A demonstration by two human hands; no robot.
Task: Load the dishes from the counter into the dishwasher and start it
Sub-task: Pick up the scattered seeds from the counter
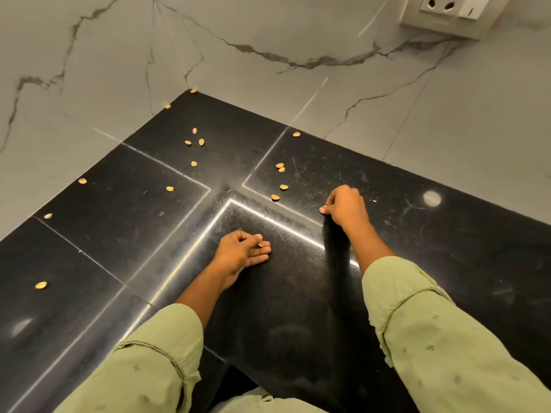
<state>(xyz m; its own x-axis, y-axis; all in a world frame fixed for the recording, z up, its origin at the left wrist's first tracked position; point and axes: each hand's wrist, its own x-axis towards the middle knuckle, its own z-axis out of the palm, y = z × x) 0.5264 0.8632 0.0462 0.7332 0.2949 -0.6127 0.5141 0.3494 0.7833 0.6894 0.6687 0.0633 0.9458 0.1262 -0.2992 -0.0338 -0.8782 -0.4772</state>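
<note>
Countertop: black polished stone, glossy, finely speckled, smudged and lightly scratched. Wall: pale grey marble-look slabs, dark veins, smooth, soft sheen. Socket plate: white smooth plastic. Sleeves: pale green cloth, matt, creased. Pistachio shells: tan, hard, dull.

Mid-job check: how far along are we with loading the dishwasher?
Done: nothing to show; no dishes or dishwasher are in view. In hand: the left hand pinches one small tan nut shell, and the right hand rests curled on the glossy black stone counter; whether it holds anything is unclear. Left: over a dozen similar tan shells lie scattered on the counter; loading and starting cannot be judged from this view.
</note>
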